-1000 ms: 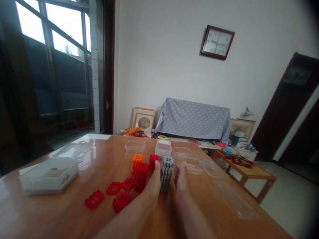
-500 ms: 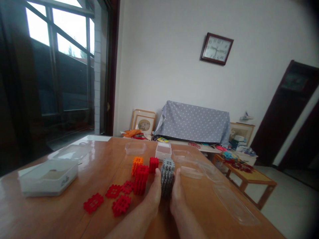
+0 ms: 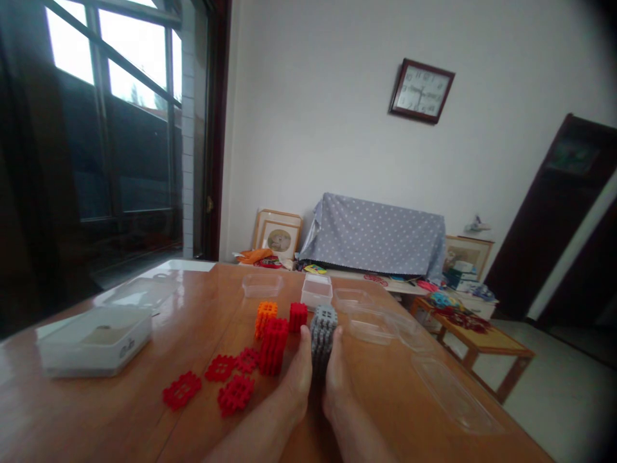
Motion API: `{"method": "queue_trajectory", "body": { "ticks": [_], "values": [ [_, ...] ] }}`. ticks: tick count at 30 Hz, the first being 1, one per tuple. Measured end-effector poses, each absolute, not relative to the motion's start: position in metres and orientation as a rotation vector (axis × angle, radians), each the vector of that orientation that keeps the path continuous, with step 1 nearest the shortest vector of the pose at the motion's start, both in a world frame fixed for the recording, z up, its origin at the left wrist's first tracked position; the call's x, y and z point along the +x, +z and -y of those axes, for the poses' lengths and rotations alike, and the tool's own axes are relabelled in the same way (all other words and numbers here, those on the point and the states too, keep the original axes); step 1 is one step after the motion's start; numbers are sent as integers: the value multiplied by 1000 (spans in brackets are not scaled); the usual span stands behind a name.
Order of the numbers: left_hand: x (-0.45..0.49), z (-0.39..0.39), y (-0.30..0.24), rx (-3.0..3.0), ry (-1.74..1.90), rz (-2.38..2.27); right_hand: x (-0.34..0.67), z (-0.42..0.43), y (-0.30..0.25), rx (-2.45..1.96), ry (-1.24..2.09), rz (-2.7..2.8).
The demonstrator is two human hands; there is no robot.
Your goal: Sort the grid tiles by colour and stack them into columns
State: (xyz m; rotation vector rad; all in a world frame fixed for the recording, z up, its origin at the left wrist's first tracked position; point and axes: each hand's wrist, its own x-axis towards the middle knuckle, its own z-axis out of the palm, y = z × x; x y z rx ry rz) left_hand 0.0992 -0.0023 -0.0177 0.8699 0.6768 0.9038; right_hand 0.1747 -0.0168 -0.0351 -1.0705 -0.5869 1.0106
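Note:
A tall stack of grey interlocking plastic tiles (image 3: 322,328) stands upright on the table between my hands. My left hand (image 3: 299,366) presses along its left side, thumb pointing up. Against its right side lies my right hand (image 3: 337,376); the fingers of both hands are mostly hidden behind the stack. A tall red tile stack (image 3: 274,346) is just left of my left hand, with an orange stack (image 3: 267,318) and a shorter red stack (image 3: 298,317) farther back. Several loose red tiles (image 3: 182,390) lie at the left, including a small red pile (image 3: 236,395).
A white translucent box (image 3: 96,354) sits at the table's left. A small white box (image 3: 317,290) and a clear tray (image 3: 262,286) stand at the back. Clear containers (image 3: 371,329) and a clear lid (image 3: 456,392) lie along the right edge. Beyond is a low side table (image 3: 486,341).
My right hand has moved left, closing the gap to the grey stack. My left hand stays about where it was, and the other stacks have not moved.

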Motion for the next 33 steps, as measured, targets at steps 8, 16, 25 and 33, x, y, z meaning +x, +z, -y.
{"method": "queue_trajectory", "body": {
  "ticks": [8, 16, 25, 33],
  "values": [
    [98, 2, -18, 870, 909, -669, 173, 17, -35, -1061, 980, 621],
    [102, 2, -21, 836, 899, -660, 174, 18, -34, -1030, 960, 649],
    [112, 4, -21, 764, 905, -642, 174, 18, -29, -888, 1095, 385],
    [132, 12, -11, 690, 904, -638, 193, 23, -31, -846, 1086, 392]
  ]
}}
